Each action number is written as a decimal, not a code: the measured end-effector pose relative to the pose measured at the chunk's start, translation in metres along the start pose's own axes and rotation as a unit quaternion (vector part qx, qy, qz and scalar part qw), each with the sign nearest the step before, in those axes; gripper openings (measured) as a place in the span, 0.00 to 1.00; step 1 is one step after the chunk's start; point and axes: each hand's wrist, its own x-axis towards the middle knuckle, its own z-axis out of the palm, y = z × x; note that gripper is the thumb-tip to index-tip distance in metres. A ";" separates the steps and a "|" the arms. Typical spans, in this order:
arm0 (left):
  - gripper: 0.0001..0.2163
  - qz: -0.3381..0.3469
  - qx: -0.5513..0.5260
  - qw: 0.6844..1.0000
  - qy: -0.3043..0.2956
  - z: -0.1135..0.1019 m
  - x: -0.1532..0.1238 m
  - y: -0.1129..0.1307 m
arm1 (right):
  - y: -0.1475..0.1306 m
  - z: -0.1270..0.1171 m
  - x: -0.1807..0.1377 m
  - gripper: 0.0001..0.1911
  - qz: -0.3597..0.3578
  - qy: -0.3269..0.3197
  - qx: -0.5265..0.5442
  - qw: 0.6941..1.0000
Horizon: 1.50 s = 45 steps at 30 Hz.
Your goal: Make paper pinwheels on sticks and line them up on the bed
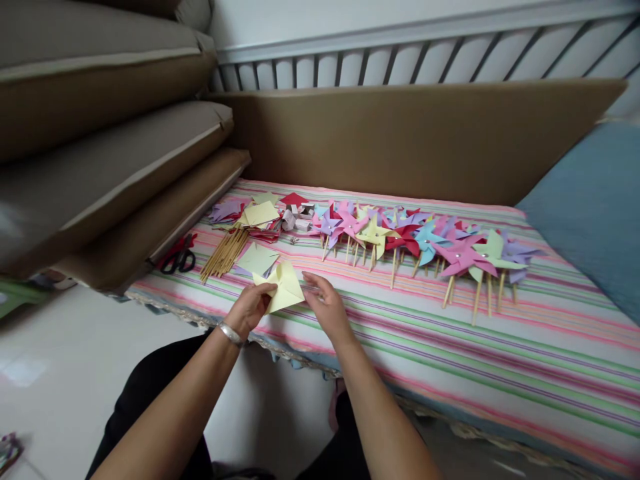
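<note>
A pale yellow paper square (pixel 287 291), partly folded in toward its middle, is pinched in my left hand (pixel 251 305), which wears a silver bracelet (pixel 231 334). My right hand (pixel 325 305) is at the paper's right edge with its fingers curved and apart; whether they touch the paper is hard to make out. Just behind the paper lies a stack of pale green paper squares (pixel 257 257). Left of that is a bundle of thin wooden sticks (pixel 225 255).
Finished pinwheels (pixel 461 257) in several colours lie in a row on the striped cloth (pixel 400 307). Black-handled scissors (pixel 179 261) lie near the left edge. Coloured paper stacks (pixel 261 214) and small white boxes (pixel 299 223) sit behind. Large cushions (pixel 125 153) rise at left.
</note>
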 end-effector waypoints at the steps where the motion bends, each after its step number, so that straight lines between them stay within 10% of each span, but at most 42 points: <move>1: 0.08 -0.005 -0.001 1.000 0.003 -0.003 0.000 0.002 | -0.002 -0.001 -0.002 0.20 -0.042 -0.009 -0.040 0.998; 16: 0.10 0.003 0.050 0.999 -0.008 -0.008 0.005 -0.010 | -0.005 0.003 -0.005 0.05 -0.045 -0.071 -0.093 0.992; 45: 0.12 -0.036 0.091 0.992 -0.075 0.012 -0.008 -0.014 | 0.007 0.007 0.002 0.03 0.074 0.010 -0.121 0.990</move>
